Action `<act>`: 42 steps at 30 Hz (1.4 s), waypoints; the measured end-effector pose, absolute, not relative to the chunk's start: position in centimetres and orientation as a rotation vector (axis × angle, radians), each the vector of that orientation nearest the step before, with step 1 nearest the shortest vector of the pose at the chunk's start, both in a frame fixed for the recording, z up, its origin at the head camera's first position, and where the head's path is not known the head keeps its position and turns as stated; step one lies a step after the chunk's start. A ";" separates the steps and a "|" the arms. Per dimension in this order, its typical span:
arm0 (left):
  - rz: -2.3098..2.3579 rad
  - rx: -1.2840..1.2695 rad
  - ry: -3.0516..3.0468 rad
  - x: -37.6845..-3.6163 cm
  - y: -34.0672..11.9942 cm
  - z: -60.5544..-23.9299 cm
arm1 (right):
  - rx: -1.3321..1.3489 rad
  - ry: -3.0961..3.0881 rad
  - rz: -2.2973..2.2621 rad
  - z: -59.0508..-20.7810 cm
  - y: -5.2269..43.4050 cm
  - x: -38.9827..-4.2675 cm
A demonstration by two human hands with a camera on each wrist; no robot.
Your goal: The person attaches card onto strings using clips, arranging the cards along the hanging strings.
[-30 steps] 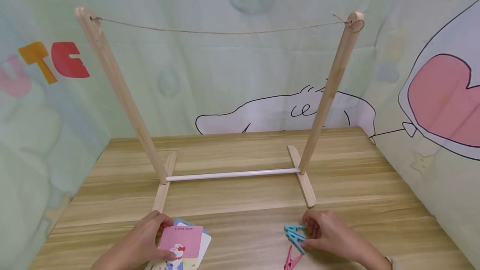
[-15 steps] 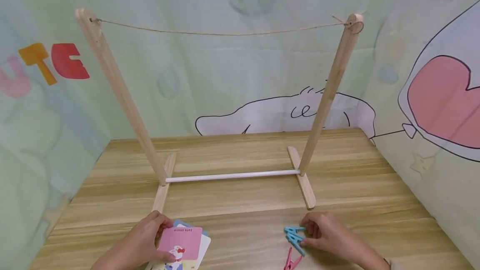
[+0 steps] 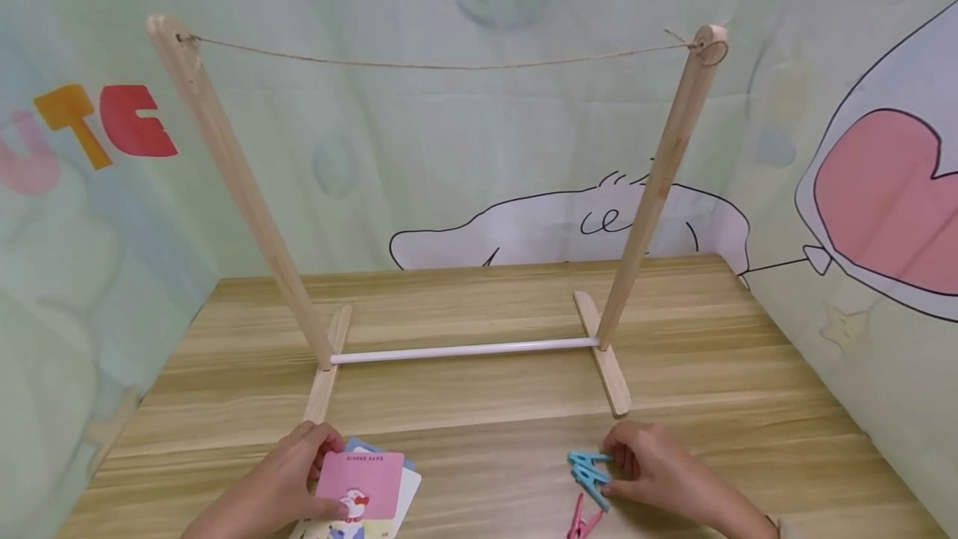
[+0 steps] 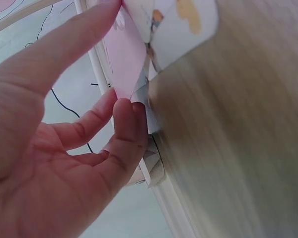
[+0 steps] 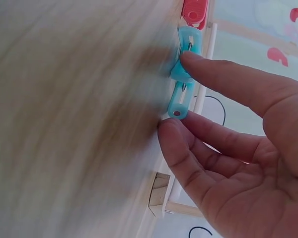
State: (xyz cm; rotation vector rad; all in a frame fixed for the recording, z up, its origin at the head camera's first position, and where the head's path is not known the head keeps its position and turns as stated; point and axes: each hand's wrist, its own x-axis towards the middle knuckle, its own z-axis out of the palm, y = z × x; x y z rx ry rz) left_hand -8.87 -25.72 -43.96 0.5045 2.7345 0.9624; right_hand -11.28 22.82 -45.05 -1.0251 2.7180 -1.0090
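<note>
In the head view my left hand (image 3: pixel 288 477) rests at the left side of a small stack of picture cards (image 3: pixel 407 493). The top one is a pink card (image 3: pixel 367 477) with a rabbit drawing; my thumb lies on it and my fingers touch near its upper left corner. My right hand (image 3: pixel 654 468) is beside several small clothespins, its thumb and fingers apart and loosely bent. The thumb touches a blue clothespin (image 5: pixel 181 72), and the fingertips are close to the end of another blue clothespin (image 5: pixel 180 101). A pink clothespin (image 3: pixel 581 518) lies nearer the front.
A wooden stand with two posts, left post (image 3: pixel 247 190) and right post (image 3: pixel 659 190), rises behind the hands on the table (image 3: pixel 479 414). Twine (image 3: pixel 441 66) sags between their tops, and a white rod (image 3: pixel 464 349) joins their feet. Printed curtains hang around.
</note>
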 end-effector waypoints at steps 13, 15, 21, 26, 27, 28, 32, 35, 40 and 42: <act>1.035 0.587 2.688 -9.4 -26.2 -44.3 | -1.057 2.732 -1.005 -45.3 22.9 -11.2; 1.039 0.600 2.695 -9.4 -26.2 -44.3 | -1.064 2.739 -1.004 -45.3 22.9 -11.2; 1.036 0.618 2.710 -9.5 -26.1 -44.2 | -1.079 2.746 -1.026 -45.4 23.0 -11.1; 1.037 0.616 2.704 -9.5 -26.1 -44.3 | -1.075 2.739 -1.020 -45.4 23.1 -11.2; 1.037 0.615 2.704 -9.5 -26.1 -44.3 | -1.061 2.731 -1.021 -45.3 23.1 -11.2; 1.037 0.619 2.706 -9.5 -26.1 -44.3 | -1.049 2.725 -1.022 -45.3 23.1 -11.2; 1.039 0.631 2.715 -9.6 -26.1 -44.3 | -1.039 2.702 -1.054 -45.2 23.2 -11.4; 1.040 0.632 2.719 -9.6 -26.1 -44.2 | -1.061 2.692 -1.086 -45.2 23.3 -11.3; 1.035 0.616 2.713 -9.5 -26.1 -44.2 | -1.041 2.686 -1.102 -45.2 23.2 -11.3; 1.029 0.604 2.709 -9.4 -26.1 -44.2 | -1.022 2.686 -1.091 -45.2 23.1 -11.3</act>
